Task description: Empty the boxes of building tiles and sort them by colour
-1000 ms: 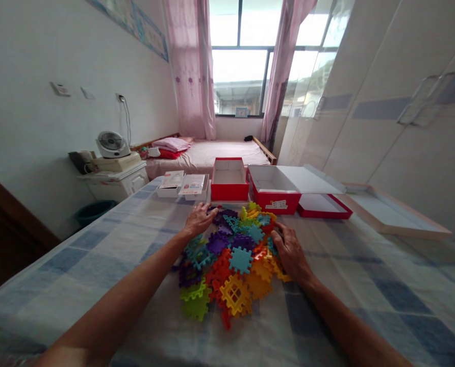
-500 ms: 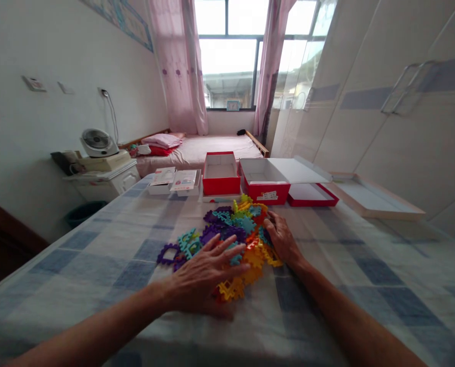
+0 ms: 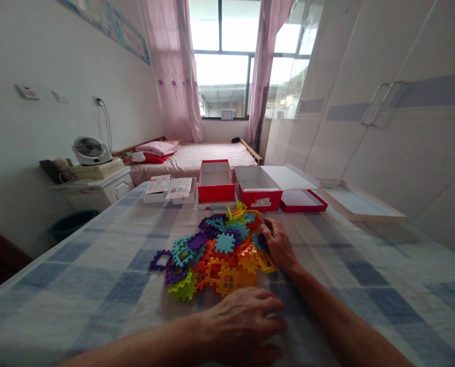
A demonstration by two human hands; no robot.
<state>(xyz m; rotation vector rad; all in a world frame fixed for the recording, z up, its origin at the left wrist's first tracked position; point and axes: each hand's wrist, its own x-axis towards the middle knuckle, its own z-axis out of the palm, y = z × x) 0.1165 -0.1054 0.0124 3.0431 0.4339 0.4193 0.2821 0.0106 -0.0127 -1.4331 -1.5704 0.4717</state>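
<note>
A heap of toothed plastic building pieces [image 3: 224, 243] in purple, turquoise, orange, yellow and green lies on the tablecloth in front of me. My left hand [image 3: 248, 321] hovers on the near side of the heap, palm down, fingers loosely stretched and apart, with no piece visible in it. At the heap's right edge rests my right hand [image 3: 279, 244], its fingers bent a little and touching the outer pieces. A purple square frame [image 3: 160, 260] sits at the left end, and a lime green piece [image 3: 183, 286] lies at the near left.
Behind the heap stand a red box [image 3: 216, 192], a wider red box [image 3: 260, 199] and a red lid [image 3: 303, 205]. Small white boxes [image 3: 183, 199] with paper cards are at the back left. A shallow pale tray [image 3: 365, 203] lies at the far right.
My left hand has moved from over the heap toward me and to the right, uncovering orange, yellow and green pieces. My right hand stays at the heap's right edge. The view has shifted slightly.
</note>
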